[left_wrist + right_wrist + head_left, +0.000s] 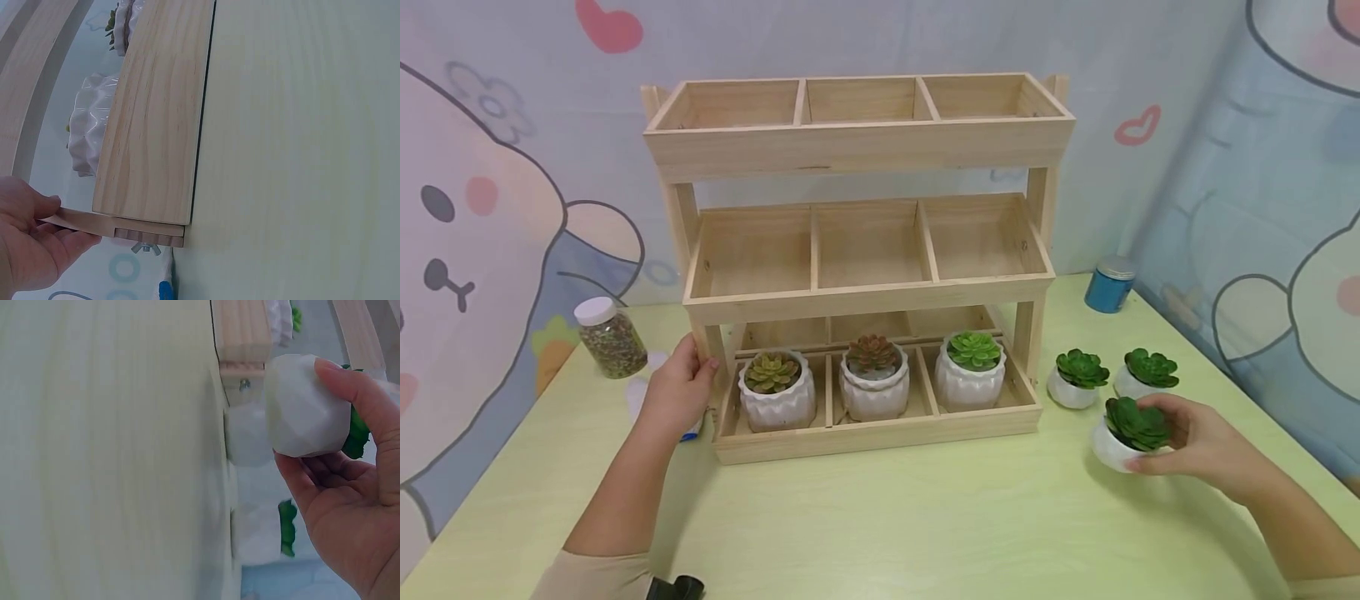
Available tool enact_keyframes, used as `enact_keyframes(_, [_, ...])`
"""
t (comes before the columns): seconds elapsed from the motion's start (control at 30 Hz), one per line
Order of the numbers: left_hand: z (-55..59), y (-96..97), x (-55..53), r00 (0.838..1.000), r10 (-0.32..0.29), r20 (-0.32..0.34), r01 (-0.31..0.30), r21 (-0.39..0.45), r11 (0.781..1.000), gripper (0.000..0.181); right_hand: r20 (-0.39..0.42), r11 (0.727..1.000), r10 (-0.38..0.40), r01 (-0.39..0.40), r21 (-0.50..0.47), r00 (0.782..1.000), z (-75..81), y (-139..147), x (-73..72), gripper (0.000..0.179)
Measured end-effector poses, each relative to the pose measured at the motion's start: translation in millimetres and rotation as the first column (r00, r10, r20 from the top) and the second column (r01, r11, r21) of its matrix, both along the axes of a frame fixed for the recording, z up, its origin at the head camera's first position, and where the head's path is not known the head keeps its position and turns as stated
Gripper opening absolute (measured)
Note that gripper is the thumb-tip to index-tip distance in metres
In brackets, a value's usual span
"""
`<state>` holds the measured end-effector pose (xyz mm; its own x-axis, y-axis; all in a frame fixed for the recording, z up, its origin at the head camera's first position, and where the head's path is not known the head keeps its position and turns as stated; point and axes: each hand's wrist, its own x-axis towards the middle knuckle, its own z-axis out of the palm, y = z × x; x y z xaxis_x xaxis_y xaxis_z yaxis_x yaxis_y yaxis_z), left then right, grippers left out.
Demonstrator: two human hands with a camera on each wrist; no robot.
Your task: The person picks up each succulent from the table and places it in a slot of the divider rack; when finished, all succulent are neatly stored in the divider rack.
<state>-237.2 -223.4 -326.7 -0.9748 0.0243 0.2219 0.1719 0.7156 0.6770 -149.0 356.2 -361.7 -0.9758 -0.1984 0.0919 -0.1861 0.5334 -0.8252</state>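
Observation:
A three-tier wooden shelf (857, 300) stands on the table, each tier split into three compartments. My left hand (681, 383) grips its left side post low down; the left wrist view shows thumb and fingers (69, 247) pinching the wood. At the right, my right hand (1213, 442) holds a potted succulent (1116, 446) with dark green leaves, thumb and fingers around its faceted white pot (309, 406). Two like succulents stand behind it, one nearer the shelf (1075, 392) and one farther right (1135, 383). The bottom tier carries three larger ruffled white pots: olive (778, 400), reddish (874, 392) and bright green (970, 379).
A white-capped jar (613, 342) of small grains stands at the left. Beside the shelf's left foot lies a white item with a blue end (691, 432), partly behind my left arm. A blue tin (1110, 287) stands at the back right. Patterned curtains surround the table.

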Motion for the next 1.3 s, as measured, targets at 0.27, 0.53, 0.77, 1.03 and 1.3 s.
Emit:
enact_keyframes(0.27, [-1.5, 1.6, -1.7, 1.0, -0.013, -0.006, 0.013, -0.003, 1.0, 0.036, -0.06, 0.988, 0.101, -0.108, -0.111, 0.993, 12.3, -25.7, 1.7, 0.059])
enact_keyframes(0.53, [2.1, 2.1, -1.6, 1.0, -0.01, 0.013, 0.01, 0.003, 1.0, 0.039, -0.069, 0.983, 0.131, -0.138, -0.121, 0.989, 29.1, -57.9, -2.6, 0.063])
enact_keyframes(0.77, [1.7, 0.0, -1.1, 1.0, -0.012, 0.013, 0.012, 0.005, 1.0, 0.039, -0.092, 0.942, 0.255, -0.269, -0.203, 0.963, 33.7, -95.2, -11.8, 0.058])
enact_keyframes(1.03, [0.1, -1.3, 0.0, 1.0, -0.017, 0.011, 0.017, 0.016, 1.0, 0.039, -0.073, 0.903, 0.357, -0.364, -0.229, 0.931, 31.8, -147.3, -21.1, 0.06])
enact_keyframes(1.3, [-0.6, -1.4, 0.0, 1.0, -0.02, 0.002, 0.02, 0.019, 1.0, 0.039, -0.065, 0.877, 0.425, -0.429, -0.215, 0.903, 32.3, -192.8, -27.7, 0.062])
